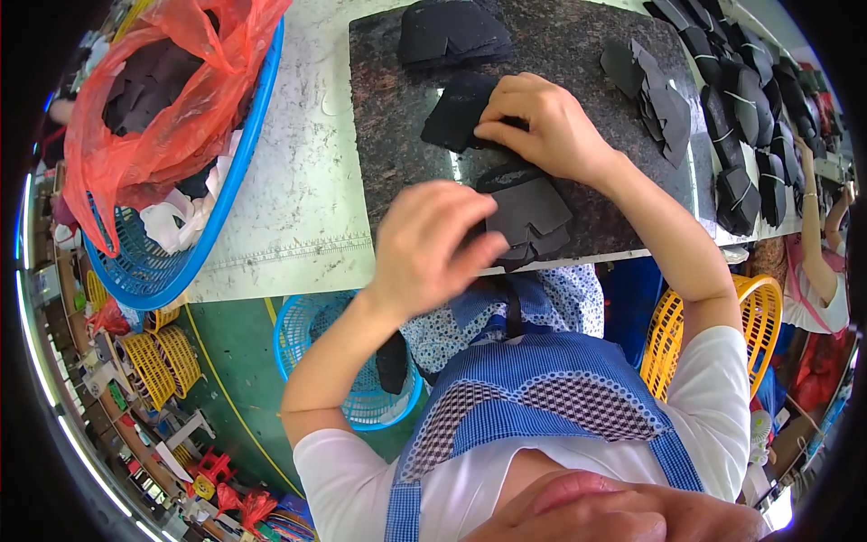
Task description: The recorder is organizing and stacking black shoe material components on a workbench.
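My right hand (546,126) is closed, thumb and fingers pinching the edge of a black fabric piece (452,110) on the dark stone slab. Lower on the slab lies a small pile of dark grey notched pieces (531,215). My left hand (433,239), slightly blurred, hovers just left of this pile with thumb and fingers apart; nothing shows between them. A thicker stack of black notched pieces (452,34) sits at the slab's far edge. On the slab's right side, several loose dark pieces (652,99) overlap in a fanned heap.
The speckled slab (388,117) rests on a white worktable (307,181) with a ruler strip. At left stands a blue basket (158,275) with a red plastic bag (172,144). Tied black bundles (741,194) line the right. Below are a light-blue basket (298,334) and yellow basket (664,334).
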Demonstrator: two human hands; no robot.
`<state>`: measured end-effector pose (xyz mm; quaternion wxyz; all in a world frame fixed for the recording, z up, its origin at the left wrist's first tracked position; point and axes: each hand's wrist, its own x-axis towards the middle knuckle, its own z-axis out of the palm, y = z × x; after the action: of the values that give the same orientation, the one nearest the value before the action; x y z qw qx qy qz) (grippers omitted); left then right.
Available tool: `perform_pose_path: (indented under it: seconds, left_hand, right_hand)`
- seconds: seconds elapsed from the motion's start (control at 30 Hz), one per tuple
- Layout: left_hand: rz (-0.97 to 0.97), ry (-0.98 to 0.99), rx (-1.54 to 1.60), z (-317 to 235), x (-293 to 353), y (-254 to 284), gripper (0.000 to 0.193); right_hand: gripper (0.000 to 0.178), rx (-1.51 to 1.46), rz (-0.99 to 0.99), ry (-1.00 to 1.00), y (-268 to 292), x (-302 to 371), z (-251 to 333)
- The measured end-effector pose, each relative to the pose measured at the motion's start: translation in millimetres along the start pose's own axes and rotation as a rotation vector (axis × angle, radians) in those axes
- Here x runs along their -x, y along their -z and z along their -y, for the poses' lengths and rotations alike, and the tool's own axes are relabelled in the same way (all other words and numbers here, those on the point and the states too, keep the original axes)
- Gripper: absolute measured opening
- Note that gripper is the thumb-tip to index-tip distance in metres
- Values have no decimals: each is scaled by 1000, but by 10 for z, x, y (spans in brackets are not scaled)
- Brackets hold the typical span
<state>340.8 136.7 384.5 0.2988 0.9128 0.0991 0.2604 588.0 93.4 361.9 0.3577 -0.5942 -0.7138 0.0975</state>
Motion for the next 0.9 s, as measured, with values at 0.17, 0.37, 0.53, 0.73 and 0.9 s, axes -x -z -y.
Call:
perform_pose_path:
  seconds: [0.17, 0.37, 0.53, 0.73, 0.9]
  left_hand:
    - [-31, -61, -265, 391, -382, -115, 35]
    - [-15, -29, -180, 468, -524, -112, 24]
    - [-5, -10, -191, 482, -756, -73, 17]
    - [82, -67, 31, 173, -1101, -255, 19]
    - [133, -318, 15, 35, -1620, -605, 49]
  right_hand:
    - [23, -344, 64, -391, 127, -174, -168]
    - [12, 212, -547, 55, 851, 340, 531]
    - [23, 128, -67, 121, 524, 1052, 570]
    - [54, 460, -490, -466, 1092, 1293, -322]
    - [51, 228, -220, -349, 1004, 1296, -326]
